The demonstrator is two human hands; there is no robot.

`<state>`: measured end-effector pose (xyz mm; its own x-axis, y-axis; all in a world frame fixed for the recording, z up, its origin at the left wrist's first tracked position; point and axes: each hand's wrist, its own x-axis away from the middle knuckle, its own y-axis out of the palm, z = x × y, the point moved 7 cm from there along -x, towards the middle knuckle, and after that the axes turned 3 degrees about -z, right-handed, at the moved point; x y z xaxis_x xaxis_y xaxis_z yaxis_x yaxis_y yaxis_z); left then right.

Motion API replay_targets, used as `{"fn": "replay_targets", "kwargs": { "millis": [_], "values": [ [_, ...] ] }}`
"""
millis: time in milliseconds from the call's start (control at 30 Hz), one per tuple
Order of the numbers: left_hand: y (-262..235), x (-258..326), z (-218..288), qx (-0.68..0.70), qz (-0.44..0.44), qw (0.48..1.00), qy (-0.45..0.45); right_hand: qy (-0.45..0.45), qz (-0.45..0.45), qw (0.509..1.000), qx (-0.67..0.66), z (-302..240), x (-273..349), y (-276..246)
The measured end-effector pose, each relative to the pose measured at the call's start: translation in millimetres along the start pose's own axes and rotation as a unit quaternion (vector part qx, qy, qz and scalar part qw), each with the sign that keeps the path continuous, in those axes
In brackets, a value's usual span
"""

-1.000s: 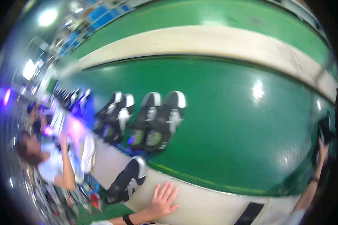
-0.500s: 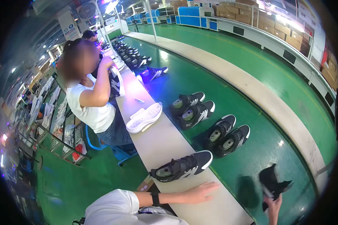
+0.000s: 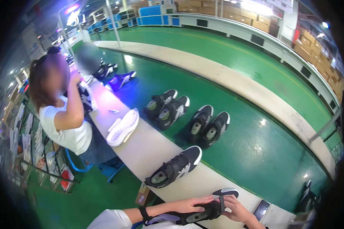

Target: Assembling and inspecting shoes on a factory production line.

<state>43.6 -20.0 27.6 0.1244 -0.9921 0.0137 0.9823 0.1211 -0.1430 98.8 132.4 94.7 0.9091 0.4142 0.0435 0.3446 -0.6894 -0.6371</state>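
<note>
A black shoe with a white-edged toe lies across the near end of the bench, close to my body. My left hand rests along its upper, fingers stretched over the side and thumb bent round it. Around the dark raised part near the shoe's opening, the fingers of my right hand are curled. A grey insole shows inside. Just beyond my hands, another black shoe with white trim stands on the bench. Further along lie white soles and a small pen-like item.
Pairs of black shoes stand on the green surface to the right of the narrow bench. A dark phone-like slab lies beside my right hand. At the left, a co-worker sits holding a shoe. A cardboard box is below the bench edge.
My right hand has brought a black shoe from above the green surface to the bench in front of me. My left hand has moved from the bench onto that shoe. The view has swung rightward.
</note>
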Motion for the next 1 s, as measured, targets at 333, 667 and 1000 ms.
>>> {"fn": "replay_targets", "kwargs": {
  "millis": [333,667,1000],
  "values": [
    [-49.7,-27.0,14.1,-0.360,0.109,0.924,-0.072,-0.041,-0.009,0.997,-0.059,-18.8,-9.7,5.9],
    [14.2,43.1,95.5,-0.218,-0.007,0.972,-0.087,0.010,-0.008,1.000,-0.026,-14.3,-16.5,-1.3],
    [-31.5,24.4,89.1,-0.073,0.067,0.995,0.029,-0.001,0.040,0.998,0.053,-13.3,-22.7,9.0]
  ]
}}
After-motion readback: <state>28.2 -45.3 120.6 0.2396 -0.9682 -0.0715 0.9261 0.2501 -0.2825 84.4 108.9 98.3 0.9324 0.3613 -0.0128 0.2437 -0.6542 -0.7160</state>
